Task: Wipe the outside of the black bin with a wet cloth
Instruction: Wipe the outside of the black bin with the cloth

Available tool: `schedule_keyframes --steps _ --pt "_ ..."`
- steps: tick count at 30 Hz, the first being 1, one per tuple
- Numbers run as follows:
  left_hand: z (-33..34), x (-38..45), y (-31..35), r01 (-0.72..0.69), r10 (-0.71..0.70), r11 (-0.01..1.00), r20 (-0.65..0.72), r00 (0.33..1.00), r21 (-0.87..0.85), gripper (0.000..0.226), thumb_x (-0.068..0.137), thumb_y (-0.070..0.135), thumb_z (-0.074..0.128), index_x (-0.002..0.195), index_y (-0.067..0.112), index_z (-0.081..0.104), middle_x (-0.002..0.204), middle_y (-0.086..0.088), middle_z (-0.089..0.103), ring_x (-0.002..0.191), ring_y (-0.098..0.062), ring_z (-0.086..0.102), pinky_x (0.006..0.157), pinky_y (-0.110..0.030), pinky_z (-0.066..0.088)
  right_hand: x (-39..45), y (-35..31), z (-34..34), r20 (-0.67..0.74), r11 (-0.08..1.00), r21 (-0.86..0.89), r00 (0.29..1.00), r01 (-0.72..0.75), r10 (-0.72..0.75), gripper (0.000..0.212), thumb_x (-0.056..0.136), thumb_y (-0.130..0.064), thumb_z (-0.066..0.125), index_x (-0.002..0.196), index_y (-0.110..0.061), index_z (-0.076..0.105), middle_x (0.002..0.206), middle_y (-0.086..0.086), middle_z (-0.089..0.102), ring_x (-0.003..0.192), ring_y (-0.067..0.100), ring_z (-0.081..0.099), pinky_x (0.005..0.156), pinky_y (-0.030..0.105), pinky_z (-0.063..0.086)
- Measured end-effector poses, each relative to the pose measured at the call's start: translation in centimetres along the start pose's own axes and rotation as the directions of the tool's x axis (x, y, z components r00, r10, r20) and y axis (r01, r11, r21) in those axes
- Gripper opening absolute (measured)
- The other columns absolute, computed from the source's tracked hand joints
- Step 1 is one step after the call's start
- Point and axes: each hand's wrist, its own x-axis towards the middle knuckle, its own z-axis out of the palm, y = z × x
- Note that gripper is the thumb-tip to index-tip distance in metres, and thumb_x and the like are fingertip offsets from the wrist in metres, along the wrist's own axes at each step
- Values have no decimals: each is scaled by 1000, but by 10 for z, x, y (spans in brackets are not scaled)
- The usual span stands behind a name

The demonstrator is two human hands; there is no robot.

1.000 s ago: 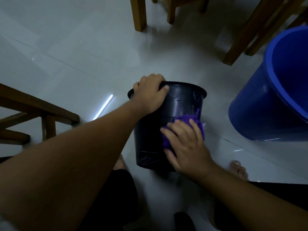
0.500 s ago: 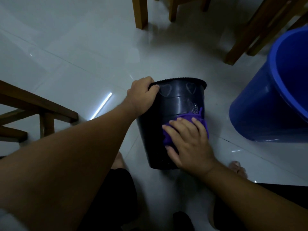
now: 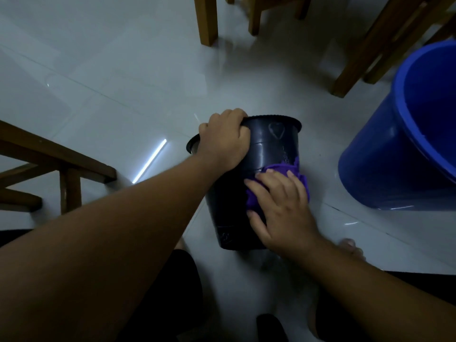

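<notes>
Black bin (image 3: 269, 154) on tiled floor (image 3: 123, 95) beside blue bucket (image 3: 394, 156), tipped and steadied by left hand (image 3: 223, 139) clamped over rim to expose wall, right hand (image 3: 281, 208) flat, fingers spread, pressing purple cloth (image 3: 299, 177) against side for wiping.

Open tiled floor (image 3: 103, 77) across upper left and centre of frame: wide free passage. Blue bucket (image 3: 404, 144) blocks right edge, narrow floor gap between it and black bin (image 3: 269, 149). Wooden chair legs (image 3: 206, 19) crowd top edge. Wooden frame (image 3: 56, 164) bars left edge. Knees fill bottom.
</notes>
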Motion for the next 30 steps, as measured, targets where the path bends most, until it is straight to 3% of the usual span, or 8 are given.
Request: schedule_keyframes --steps 4,9,15,21,26,30 --pt "1 7 -6 58 -58 998 45 997 -2 25 97 36 40 109 21 56 113 -4 62 108 -28 48 88 -42 30 13 0 -2 29 1000 -3 1000 5 -5 56 86 -43 55 137 -18 55 139 8 52 135 30 41 120 48 17" --pt "-1 4 -17 10 -8 999 31 999 -47 25 92 38 43 104 21 57 107 -1 63 106 -29 49 86 -41 33 48 2 -5 32 989 48 990 -139 138 59 90 -44 53 142 -17 48 142 9 46 138 29 35 121 50 15" --pt "2 0 -25 21 -17 996 46 999 -88 28 88 39 39 95 18 56 100 -5 63 100 -34 50 88 -47 39 -8 -6 0 51 986 -63 987 155 -152 60 83 -43 59 137 -17 56 138 9 54 133 30 42 119 53 21" --pt "3 0 -20 7 -6 999 24 1000 -46 39 92 53 38 86 17 50 89 -1 58 92 -31 50 81 -46 40 38 -4 -1 19 990 -53 991 -130 132 59 88 -42 53 141 -17 49 143 10 47 137 30 37 121 51 15" --pt "6 1 -20 3 -3 1000 18 1000 -15 36 90 53 41 84 18 46 90 -3 57 91 -32 49 81 -45 39 -21 -2 3 19 993 -44 994 106 -105 62 83 -43 57 140 -19 49 140 9 53 133 30 43 118 52 21" --pt "4 5 -23 12 -11 1000 24 1000 -24 33 91 50 43 81 18 44 88 -3 56 91 -32 48 79 -43 38 16 4 -2 25 1000 -8 999 20 -20 58 86 -43 54 138 -19 52 138 9 52 133 30 41 120 47 14"
